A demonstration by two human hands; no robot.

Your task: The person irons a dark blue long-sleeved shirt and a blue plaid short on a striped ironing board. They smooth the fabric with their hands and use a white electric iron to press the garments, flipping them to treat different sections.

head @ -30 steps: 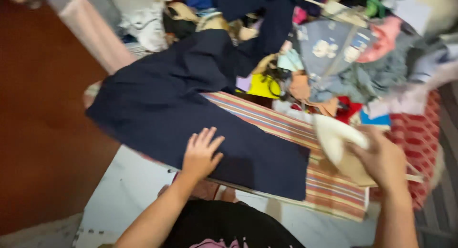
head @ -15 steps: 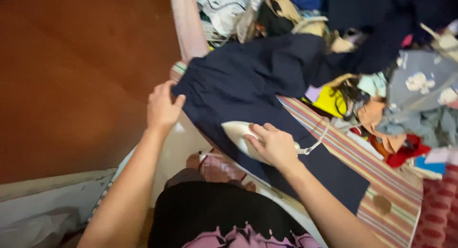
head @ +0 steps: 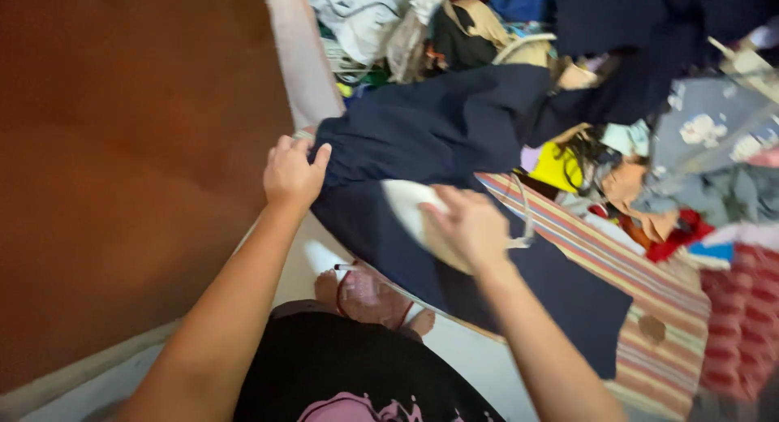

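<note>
Navy garment being pressed on the striped ironing board, iron mid-stroke.

Right-hand fingers are wrapped around the white iron, whose soleplate rests on the garment near its middle; the right hand is blurred. Left-hand fingers curl closed over the garment's edge at the board's narrow end, the left hand pinning the cloth there. Beyond the garment lies a heap of mixed clothes. Judging by this, the pressing step is under way; the next stroke needs the cloth kept taut and those fingers kept clear of the iron.
</note>
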